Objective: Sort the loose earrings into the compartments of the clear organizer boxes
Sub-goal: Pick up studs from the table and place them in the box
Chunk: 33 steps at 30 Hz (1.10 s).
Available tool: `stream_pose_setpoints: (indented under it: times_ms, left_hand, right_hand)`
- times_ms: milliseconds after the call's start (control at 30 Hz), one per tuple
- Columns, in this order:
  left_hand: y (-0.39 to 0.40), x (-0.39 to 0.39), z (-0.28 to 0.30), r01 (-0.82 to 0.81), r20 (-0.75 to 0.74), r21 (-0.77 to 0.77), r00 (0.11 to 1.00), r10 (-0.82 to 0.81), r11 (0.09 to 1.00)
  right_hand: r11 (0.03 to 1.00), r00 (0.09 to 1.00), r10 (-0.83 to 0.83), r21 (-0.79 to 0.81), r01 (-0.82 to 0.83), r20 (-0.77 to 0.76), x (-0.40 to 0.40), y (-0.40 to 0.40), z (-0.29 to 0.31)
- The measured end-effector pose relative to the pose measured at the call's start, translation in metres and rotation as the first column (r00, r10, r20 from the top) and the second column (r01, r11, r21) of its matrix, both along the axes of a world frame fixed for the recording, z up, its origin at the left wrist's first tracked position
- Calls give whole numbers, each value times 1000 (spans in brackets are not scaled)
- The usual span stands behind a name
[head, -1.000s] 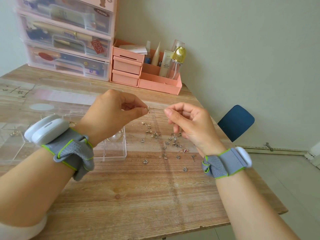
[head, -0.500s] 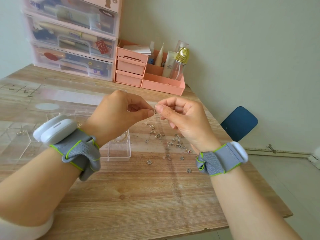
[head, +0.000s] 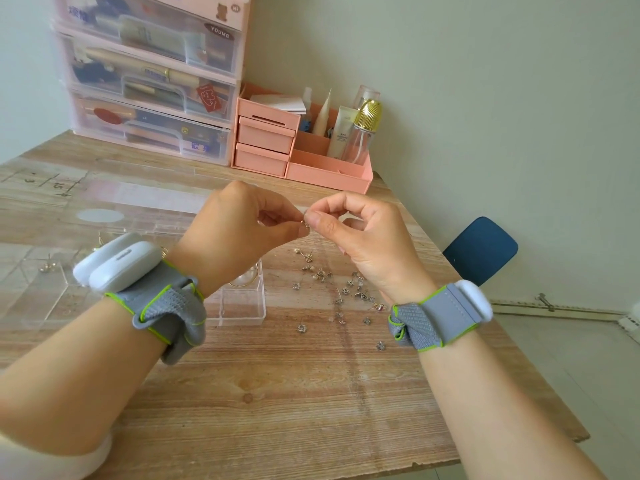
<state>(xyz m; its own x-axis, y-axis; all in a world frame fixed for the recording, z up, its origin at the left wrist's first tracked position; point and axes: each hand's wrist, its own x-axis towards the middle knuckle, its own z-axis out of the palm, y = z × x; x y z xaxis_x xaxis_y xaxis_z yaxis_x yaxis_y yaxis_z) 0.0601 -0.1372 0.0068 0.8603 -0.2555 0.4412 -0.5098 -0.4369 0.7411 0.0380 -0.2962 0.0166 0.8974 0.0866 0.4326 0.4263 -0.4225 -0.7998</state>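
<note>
My left hand (head: 239, 230) and my right hand (head: 363, 237) meet fingertip to fingertip above the table, both pinching one small silver earring (head: 304, 226). Below them several loose stud earrings (head: 346, 289) lie scattered on the wooden table (head: 277, 393). A small clear organizer box (head: 242, 306) stands under my left wrist, with a gold hoop partly showing in it. A larger clear organizer (head: 34, 282) with compartments lies at the left, holding a few earrings; my left arm hides part of it.
Stacked clear pink-framed drawers (head: 149, 84) and a pink desk organizer (head: 301, 150) with bottles stand at the table's back. A blue chair back (head: 481, 251) shows past the right edge. The table's right and front edges are close.
My right hand has moved left and up to meet my left hand; its fingertips now pinch the earring that the left hand held alone. The view shifted slightly.
</note>
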Motion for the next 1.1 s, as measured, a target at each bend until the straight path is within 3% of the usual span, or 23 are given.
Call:
stream_pose_setpoints:
  times_ms: [133,333,700,1033,1100]
  left_hand:
    - [5,3,2,-78,17,-67,997,79,995]
    - [8,5,4,-113,-6,-99,994,113,989]
    - [9,5,3,-84,-13,-106,996,83,991]
    - [7,5,2,-83,-38,-113,996,79,990]
    - [7,5,2,-87,-45,-112,996,82,990]
  right_hand:
    - [997,998,-56,50,56,2,10,-6,2]
    - [945,971,-193,-292,146,-139,31,-15,-10]
    - [839,930,-275,-533,108,-244,35,-10,-15]
    - [821,910,-329,-553,144,-252,37,-16,-18]
    - [863,922,-323,-466,194,-215,36,-16,-17]
